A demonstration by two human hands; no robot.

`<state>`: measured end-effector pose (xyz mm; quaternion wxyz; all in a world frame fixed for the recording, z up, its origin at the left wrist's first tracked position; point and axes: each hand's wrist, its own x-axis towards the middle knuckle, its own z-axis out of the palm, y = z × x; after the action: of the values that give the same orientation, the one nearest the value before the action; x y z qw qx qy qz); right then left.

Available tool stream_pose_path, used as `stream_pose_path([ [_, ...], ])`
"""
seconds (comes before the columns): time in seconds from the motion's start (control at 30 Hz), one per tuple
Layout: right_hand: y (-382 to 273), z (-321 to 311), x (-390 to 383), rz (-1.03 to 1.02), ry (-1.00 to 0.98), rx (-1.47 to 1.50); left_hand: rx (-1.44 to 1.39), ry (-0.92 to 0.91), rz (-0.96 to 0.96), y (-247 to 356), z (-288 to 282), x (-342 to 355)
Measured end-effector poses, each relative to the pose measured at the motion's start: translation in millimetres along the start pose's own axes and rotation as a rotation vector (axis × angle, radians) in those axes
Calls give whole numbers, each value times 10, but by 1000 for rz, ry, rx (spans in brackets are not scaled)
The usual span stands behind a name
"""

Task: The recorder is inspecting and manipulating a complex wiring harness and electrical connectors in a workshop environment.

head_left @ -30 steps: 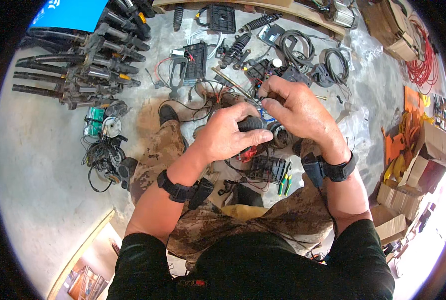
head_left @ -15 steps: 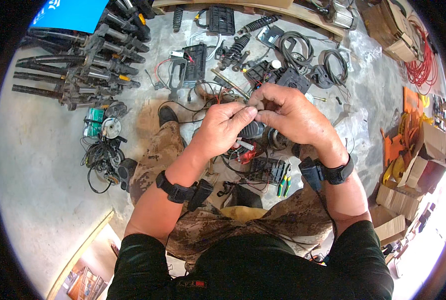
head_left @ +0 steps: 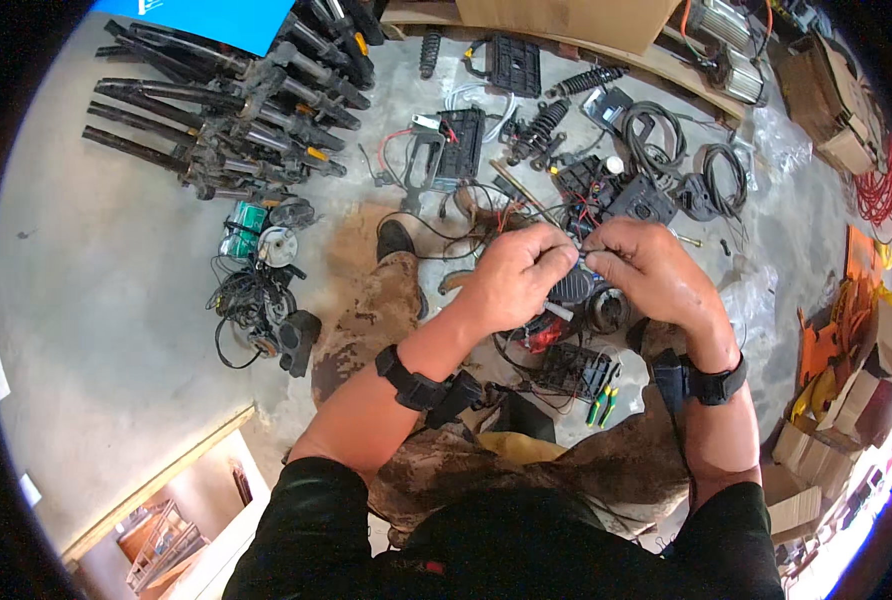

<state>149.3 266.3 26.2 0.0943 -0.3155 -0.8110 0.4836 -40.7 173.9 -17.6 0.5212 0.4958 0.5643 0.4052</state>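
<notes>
Both my hands are raised over the cluttered floor, their fingertips meeting. My left hand (head_left: 519, 272) is closed, thumb pressed against the curled fingers. Facing it, my right hand (head_left: 644, 262) pinches thumb and forefinger together. Whatever lies between the fingertips is too small and too hidden to name. Below the hands are a black ribbed part (head_left: 571, 287), a pale tube-like piece (head_left: 557, 311) beside my left hand, and a red part (head_left: 541, 335). Beyond the fingers, a thin metal rod (head_left: 522, 190) slants away. Green-and-yellow pliers (head_left: 602, 402) lie near my right knee.
Black fork assemblies (head_left: 266, 130) are stacked at the far left. Below them sits a heap of wiring (head_left: 251, 305). Shock absorbers (head_left: 541, 130), black frames (head_left: 460, 150) and coiled cables (head_left: 656, 135) spread ahead. Cardboard boxes (head_left: 831, 400) line the right side.
The whole view has shifted, so the floor and its parts appear farther right and lower. My hands remain together at the fingertips, with a slight change in finger pose.
</notes>
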Motion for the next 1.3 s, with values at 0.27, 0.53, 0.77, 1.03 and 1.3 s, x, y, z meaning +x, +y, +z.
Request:
stream_pose_path([
  [0.27,12,-7,-14,11,28,6,-43,-56,-194,129,-33,3],
  [0.53,15,16,5,12,59,17,-112,-53,-219,144,-46,-12],
  [0.77,36,33,4,-17,29,-29,-27,-42,-172,94,-33,14],
  [1.03,-1,22,8,-19,51,-16,-31,-12,-116,99,-53,-4],
  [1.3,34,1,3,-15,67,51,-253,134,-91,23,-31,22],
])
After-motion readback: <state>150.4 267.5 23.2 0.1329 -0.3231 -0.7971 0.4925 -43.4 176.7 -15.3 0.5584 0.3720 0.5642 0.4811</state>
